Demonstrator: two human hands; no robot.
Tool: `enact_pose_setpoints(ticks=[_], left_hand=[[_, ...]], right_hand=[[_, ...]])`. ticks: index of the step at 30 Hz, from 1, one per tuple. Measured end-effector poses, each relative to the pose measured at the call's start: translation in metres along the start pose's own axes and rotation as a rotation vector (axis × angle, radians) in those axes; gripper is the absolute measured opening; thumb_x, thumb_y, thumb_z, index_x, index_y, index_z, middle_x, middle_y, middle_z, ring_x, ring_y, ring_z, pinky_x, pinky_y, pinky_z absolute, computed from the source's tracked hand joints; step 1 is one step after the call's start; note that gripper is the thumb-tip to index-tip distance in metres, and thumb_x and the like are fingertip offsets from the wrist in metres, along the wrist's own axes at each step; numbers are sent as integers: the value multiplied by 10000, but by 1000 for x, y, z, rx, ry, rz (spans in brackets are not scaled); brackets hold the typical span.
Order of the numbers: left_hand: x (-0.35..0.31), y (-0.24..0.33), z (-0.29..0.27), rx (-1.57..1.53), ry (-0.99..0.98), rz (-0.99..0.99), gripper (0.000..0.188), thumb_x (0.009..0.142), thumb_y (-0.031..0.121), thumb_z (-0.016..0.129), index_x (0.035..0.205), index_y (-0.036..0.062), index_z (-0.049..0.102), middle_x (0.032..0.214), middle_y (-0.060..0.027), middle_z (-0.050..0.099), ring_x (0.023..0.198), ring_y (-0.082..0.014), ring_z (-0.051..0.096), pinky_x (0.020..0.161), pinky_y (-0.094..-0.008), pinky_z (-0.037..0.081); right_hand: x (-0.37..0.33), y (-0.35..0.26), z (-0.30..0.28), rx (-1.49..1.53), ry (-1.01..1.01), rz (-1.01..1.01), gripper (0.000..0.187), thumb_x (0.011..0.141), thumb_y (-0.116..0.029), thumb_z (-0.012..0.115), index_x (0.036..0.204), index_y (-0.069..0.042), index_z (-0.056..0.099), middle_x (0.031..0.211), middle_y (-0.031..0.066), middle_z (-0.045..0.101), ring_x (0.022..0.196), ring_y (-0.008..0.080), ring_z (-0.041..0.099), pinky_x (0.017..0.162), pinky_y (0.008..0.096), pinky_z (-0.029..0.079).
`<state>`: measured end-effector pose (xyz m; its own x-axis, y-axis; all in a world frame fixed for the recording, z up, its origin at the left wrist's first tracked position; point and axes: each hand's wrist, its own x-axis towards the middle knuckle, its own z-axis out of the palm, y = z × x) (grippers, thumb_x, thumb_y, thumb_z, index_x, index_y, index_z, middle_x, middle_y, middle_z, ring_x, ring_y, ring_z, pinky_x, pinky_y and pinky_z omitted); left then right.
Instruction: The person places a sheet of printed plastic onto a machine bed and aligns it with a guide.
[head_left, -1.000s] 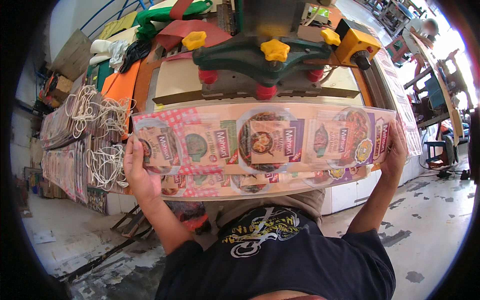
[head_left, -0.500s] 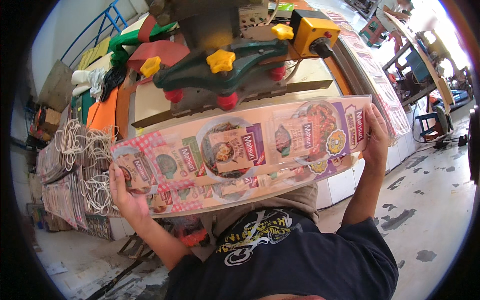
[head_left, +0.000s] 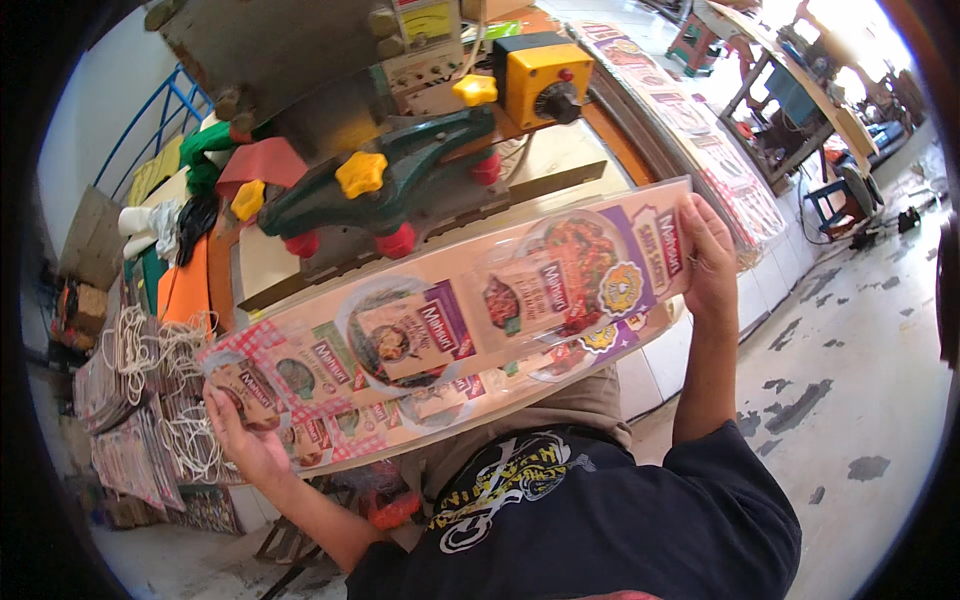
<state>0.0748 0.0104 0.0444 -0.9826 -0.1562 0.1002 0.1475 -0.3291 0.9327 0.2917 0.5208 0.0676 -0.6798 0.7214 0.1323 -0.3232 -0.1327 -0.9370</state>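
A long printed panel [head_left: 470, 325] under clear plastic, with pictures of food bowls and packets, stretches in front of me. My left hand [head_left: 243, 440] is closed on its lower left end, and my right hand [head_left: 708, 255] grips the upper right end, thumb over the front. Beneath it, a similar printed sheet [head_left: 445, 405] shows along the lower edge. Just beyond the panel stands a press-like machine with a dark green bracket [head_left: 330, 190], yellow star knobs [head_left: 361, 175], red fittings [head_left: 394, 240] and a long metal bar [head_left: 560, 183].
A yellow control box [head_left: 543, 82] with a black dial sits on the machine's right. More printed panels [head_left: 700, 125] lie stacked along the far right. At left are bundles with white cords [head_left: 190, 400] and an orange sheet [head_left: 183, 280]. A wooden table [head_left: 800, 85] stands farther right.
My view has shifted and tilted, so the machine and panel appear farther left and more slanted. Both hands keep their hold on the panel's ends. The person at far right has left the view.
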Motion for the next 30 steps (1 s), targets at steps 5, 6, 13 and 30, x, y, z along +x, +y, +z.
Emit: enact_pose_setpoints(ticks=[5,6,13,30], left_hand=[[-2,4,1,36,48,-8,645,1031,280,611,1524,-32,337,1458,-147,503,1321,-246,520,1100,-407,435],[-2,4,1,51,48,-10,642,1031,278,611,1522,-34,341,1457,-147,504,1321,-244,520,1097,-403,438],[-2,5,-2,88,48,26,593,1044,262,580,1528,4,355,1458,-133,507,1315,-231,524,1094,-398,446],[-5,11,-2,95,-168,60,537,1068,229,514,1567,109,354,1562,-104,428,1397,-235,469,1109,-400,441]], right_hand=[[-3,-7,8,15,-49,34,200,1049,-251,570,1049,-55,610,913,9,681,795,29,643,710,187,530],[-3,-6,8,4,-54,30,197,1049,-252,572,1045,-58,610,912,6,679,795,27,641,711,187,527],[-4,-8,11,-12,-96,28,212,1031,-247,605,1118,-53,594,945,21,682,832,41,655,735,201,536],[-15,-28,2,-58,-233,35,365,961,-232,668,1241,-32,544,1044,90,684,884,103,698,771,243,582]])
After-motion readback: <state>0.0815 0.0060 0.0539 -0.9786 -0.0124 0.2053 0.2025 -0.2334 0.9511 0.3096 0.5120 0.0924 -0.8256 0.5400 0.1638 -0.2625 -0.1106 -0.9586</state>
